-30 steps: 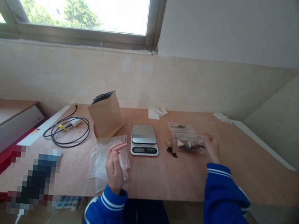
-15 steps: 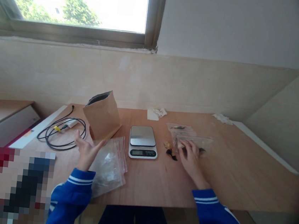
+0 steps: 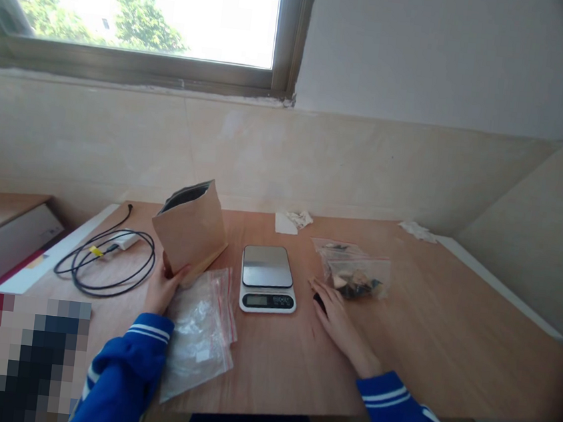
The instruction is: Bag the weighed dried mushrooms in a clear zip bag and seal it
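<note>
My left hand [image 3: 162,289] is closed on the lower front corner of an upright brown paper bag [image 3: 192,228], whose dark-lined mouth is open. Beneath my right hand [image 3: 335,316], on the wood, are small dried pieces; a black dried piece [image 3: 319,301] shows between its thumb and curled fingers, and the rest is covered. Just beyond that hand lies a clear zip bag [image 3: 372,278] with pale and dark dried pieces inside, partly over a second zip bag [image 3: 330,248]. A white digital kitchen scale [image 3: 268,277] stands between my hands, its metal plate bare.
Flat clear zip bags [image 3: 200,337] lie in front of the paper bag. A coiled black cable [image 3: 102,293] with a white adapter [image 3: 127,240] sits at the left. White paper [image 3: 286,223] and a crumpled tissue [image 3: 417,231] lie along the back edge, below the wall.
My left hand has come down from the air onto the paper bag. My right hand has left the filled zip bag and moved left onto the loose dried pieces.
</note>
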Motion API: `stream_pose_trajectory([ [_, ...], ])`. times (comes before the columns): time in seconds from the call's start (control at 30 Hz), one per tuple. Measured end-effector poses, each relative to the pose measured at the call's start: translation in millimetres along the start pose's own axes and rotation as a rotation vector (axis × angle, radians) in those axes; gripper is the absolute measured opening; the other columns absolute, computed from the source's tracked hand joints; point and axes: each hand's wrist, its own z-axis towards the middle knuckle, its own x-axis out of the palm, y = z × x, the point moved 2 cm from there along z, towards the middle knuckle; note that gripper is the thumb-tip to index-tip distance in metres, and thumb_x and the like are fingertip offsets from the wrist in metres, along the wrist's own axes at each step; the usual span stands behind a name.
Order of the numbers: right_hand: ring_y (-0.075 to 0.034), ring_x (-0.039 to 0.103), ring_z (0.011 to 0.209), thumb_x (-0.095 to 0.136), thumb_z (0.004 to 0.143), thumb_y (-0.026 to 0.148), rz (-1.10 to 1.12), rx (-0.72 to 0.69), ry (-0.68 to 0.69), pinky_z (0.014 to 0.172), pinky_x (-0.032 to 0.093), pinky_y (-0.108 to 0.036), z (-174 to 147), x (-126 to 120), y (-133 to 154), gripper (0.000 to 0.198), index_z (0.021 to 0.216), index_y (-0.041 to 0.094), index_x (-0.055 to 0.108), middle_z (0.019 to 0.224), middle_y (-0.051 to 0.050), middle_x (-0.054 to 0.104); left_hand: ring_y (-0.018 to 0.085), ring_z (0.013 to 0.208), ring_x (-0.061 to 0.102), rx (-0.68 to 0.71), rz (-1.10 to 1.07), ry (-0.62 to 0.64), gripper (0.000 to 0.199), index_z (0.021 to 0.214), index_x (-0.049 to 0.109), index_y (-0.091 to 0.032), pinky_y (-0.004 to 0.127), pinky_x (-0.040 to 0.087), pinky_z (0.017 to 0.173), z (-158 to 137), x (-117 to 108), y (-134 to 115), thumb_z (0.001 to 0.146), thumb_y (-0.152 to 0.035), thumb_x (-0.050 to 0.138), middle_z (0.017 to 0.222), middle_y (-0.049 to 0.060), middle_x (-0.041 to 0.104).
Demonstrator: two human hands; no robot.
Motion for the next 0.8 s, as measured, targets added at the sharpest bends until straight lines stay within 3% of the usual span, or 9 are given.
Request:
stream_pose_trajectory([
  [0.13, -0.026, 0.058, 0.108, 0.040, 0.090, 0.019, 0.009, 0.000, -0.031, 0.096, 0.047, -0.045, 7.4, 2.2, -8.0, 0.028, 0.104, 0.019, 0.064, 0.115, -0.011, 0.063, 0.029, 0.103, 0.062, -0.003, -0.006, 0.054, 0.061, 0.117, 0.053, -0.015, 0.040, 0.051, 0.088, -2.2, -0.3, -1.6, 0.063, -0.037, 0.074, 0.111, 0.010, 0.065],
  [0.33, -0.025, 0.059, 0.101, 0.044, 0.086, 0.016, -0.015, 0.072, 0.024, 0.088, 0.049, -0.039, 21.7, -3.6, 0.3, 0.022, 0.100, 0.019, 0.061, 0.103, -0.009, 0.063, 0.027, 0.091, 0.065, -0.014, 0.042, 0.075, 0.057, 0.110, 0.055, -0.016, 0.038, 0.054, 0.077, -4.6, -2.6, 0.2, 0.060, -0.034, 0.075, 0.099, 0.007, 0.067],
  [0.47, -0.028, 0.055, 0.108, 0.050, 0.082, 0.017, -0.177, 0.133, 0.000, 0.089, 0.045, -0.039, 30.6, -0.2, 5.6, 0.034, 0.115, 0.015, 0.056, 0.116, -0.015, 0.057, 0.029, 0.100, 0.062, 0.001, 0.050, 0.121, 0.054, 0.111, 0.056, -0.016, 0.039, 0.052, 0.084, -5.2, -2.9, -3.0, 0.061, -0.028, 0.071, 0.108, 0.008, 0.066],
  [0.53, -0.031, 0.056, 0.104, 0.052, 0.082, 0.017, -0.265, 0.181, 0.025, 0.088, 0.043, -0.041, 33.0, 3.6, 5.9, 0.036, 0.117, 0.013, 0.056, 0.111, -0.016, 0.062, 0.029, 0.104, 0.061, 0.008, 0.033, 0.139, 0.051, 0.108, 0.057, -0.015, 0.040, 0.050, 0.090, -6.0, -2.4, -6.6, 0.059, -0.024, 0.069, 0.110, 0.009, 0.065],
  [0.67, -0.031, 0.057, 0.094, 0.051, 0.083, 0.016, -0.312, 0.230, 0.038, 0.083, 0.040, -0.040, 38.2, 6.7, 7.1, 0.029, 0.110, 0.014, 0.062, 0.096, -0.013, 0.069, 0.029, 0.105, 0.060, 0.016, 0.001, 0.153, 0.048, 0.102, 0.059, -0.015, 0.043, 0.046, 0.096, -7.3, -1.5, -9.3, 0.054, -0.019, 0.066, 0.106, 0.008, 0.066],
  [0.8, -0.027, 0.057, 0.086, 0.050, 0.082, 0.015, -0.217, 0.266, -0.078, 0.080, 0.040, -0.037, 53.2, 2.2, 15.1, 0.023, 0.099, 0.015, 0.066, 0.090, -0.010, 0.071, 0.028, 0.106, 0.060, 0.022, 0.002, 0.168, 0.044, 0.100, 0.060, -0.016, 0.045, 0.044, 0.098, -7.4, -1.6, -7.0, 0.057, -0.021, 0.067, 0.109, 0.009, 0.065],
])
